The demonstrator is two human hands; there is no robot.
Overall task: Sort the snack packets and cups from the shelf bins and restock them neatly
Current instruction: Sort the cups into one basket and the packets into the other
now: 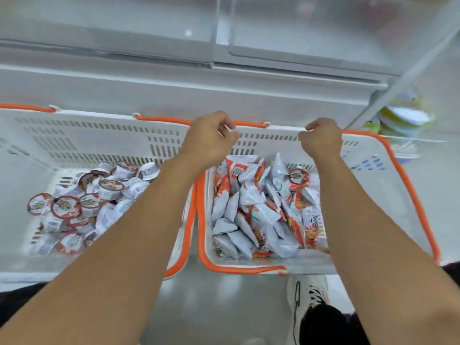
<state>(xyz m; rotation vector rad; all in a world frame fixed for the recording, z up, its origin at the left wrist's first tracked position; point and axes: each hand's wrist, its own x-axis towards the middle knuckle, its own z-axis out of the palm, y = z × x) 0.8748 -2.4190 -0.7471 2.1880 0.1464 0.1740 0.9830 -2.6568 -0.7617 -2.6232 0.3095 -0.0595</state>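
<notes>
At six o'clock you stand on a pale grey floor (211,307), your white sneaker (307,290) with black markings at five o'clock, dark trouser leg (328,327) just below it. At two o'clock, blurred yellow-and-white stacked items (403,119) sit beyond a slanted white post (398,80).

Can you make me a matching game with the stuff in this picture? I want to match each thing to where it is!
Things:
1. cups
2. packets
3. left hand
4. shoe

Places:
A. on the floor below the baskets
B. piled in the right basket
C. gripping the far rim of the right basket
D. mostly piled in the left basket

Pairs: 1-D, 2-B, 3-C, 4-A
</notes>
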